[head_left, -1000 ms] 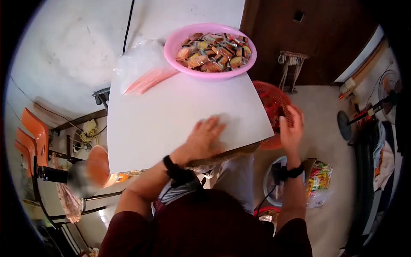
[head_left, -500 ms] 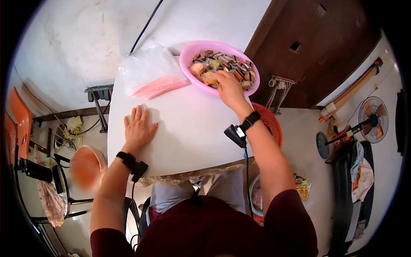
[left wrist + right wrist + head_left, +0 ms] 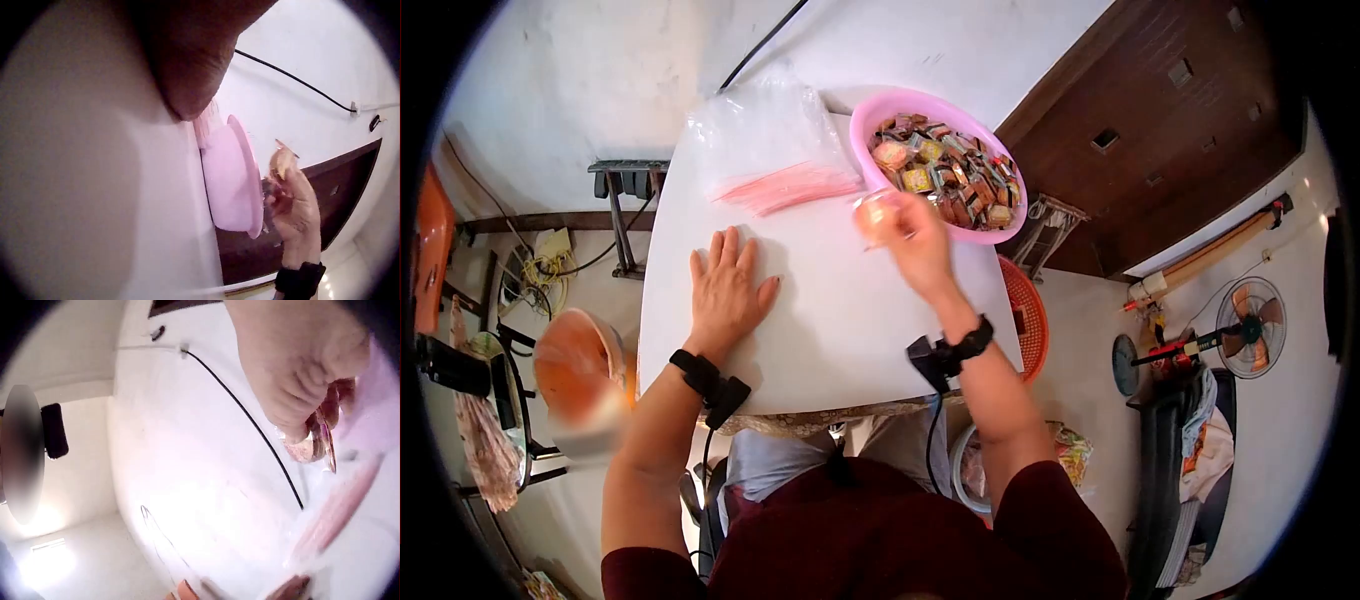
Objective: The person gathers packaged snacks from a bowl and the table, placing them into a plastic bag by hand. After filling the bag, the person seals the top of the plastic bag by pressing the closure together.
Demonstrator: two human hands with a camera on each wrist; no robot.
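Note:
My right hand (image 3: 922,245) is raised over the white table (image 3: 830,310), just in front of the pink basin (image 3: 860,135). Its fingers pinch a small wrapped snack packet (image 3: 874,218), orange-pink in clear film, which also shows in the left wrist view as a snack packet (image 3: 282,161) held upright. Many similar wrapped packets (image 3: 950,165) fill the basin. Palm down, my left hand (image 3: 728,298) rests on the table with its fingers straight and spread. Beyond it lie a clear plastic bag (image 3: 755,130) and a bundle of thin pink strips (image 3: 795,188).
An orange-red basket (image 3: 1030,320) stands below the table's right edge. A tub (image 3: 970,470) sits on the floor near my right leg. To the left are an orange bucket (image 3: 580,360) and chairs; a fan (image 3: 1250,330) stands at the far right.
My right hand went from beside the basket into the pink basin, then came back toward me with a packet. My left hand moved left across the table and now lies flat.

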